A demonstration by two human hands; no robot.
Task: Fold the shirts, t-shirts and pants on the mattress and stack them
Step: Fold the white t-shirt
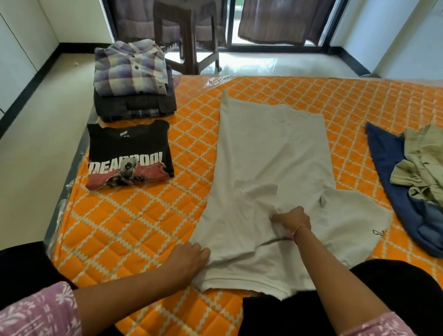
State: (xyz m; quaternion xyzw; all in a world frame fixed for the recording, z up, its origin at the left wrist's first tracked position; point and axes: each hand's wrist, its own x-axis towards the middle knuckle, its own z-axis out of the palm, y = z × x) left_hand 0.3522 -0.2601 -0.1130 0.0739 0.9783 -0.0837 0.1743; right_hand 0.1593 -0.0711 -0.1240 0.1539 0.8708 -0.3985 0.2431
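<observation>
Shirts folded into a soft plaid-topped stack (131, 81) sit far left on the quilted orange mattress (132, 221). Beside them, a flat black printed t-shirt (128, 155). Left hand (186, 260) grips the beige t-shirt (268, 156) edge; right hand (293, 219) pinches its creased middle.

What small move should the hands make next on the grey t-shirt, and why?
Probably fold the right sleeve inward. The left sleeve already lies folded over the grey t-shirt; the right one spreads out. The right hand pinches cloth mid-shirt; the left hand holds the near edge.
</observation>
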